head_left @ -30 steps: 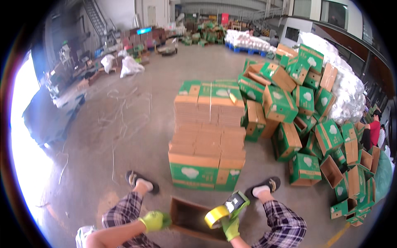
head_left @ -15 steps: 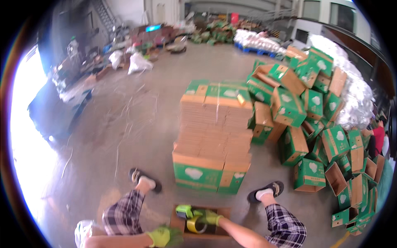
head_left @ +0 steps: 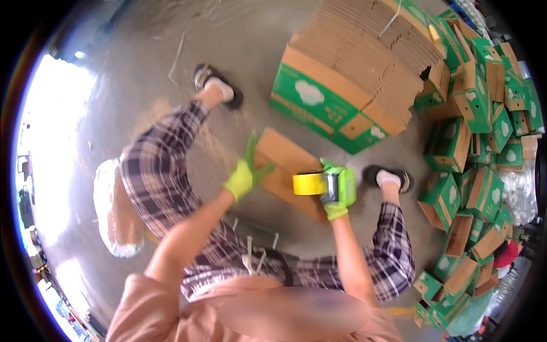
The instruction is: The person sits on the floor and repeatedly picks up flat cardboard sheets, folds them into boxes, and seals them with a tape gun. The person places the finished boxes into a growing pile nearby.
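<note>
My right hand (head_left: 339,208), in a yellow-green glove, grips a tape dispenser (head_left: 346,185) with a green frame. The yellow tape roll (head_left: 306,184) on it hangs over the right part of a brown cardboard box (head_left: 288,151) between my legs. My left hand (head_left: 242,176), gloved in the same colour, has its fingers spread at the box's left edge. The fingertips overlap the cardboard; whether they press on it I cannot tell. The box's brown face looks flat, its sides mostly hidden.
A tall stack of flattened green-and-brown cartons (head_left: 353,85) stands just ahead. Many assembled green cartons (head_left: 476,102) lie heaped on the right. A clear-wrapped bundle (head_left: 117,208) sits by my left leg. My feet rest on the grey floor (head_left: 142,74) either side of the box.
The view has tilted down and turned. My right hand has lifted the tape dispenser to the box's right side. My left hand has moved to its left edge. The box's dark opening no longer shows.
</note>
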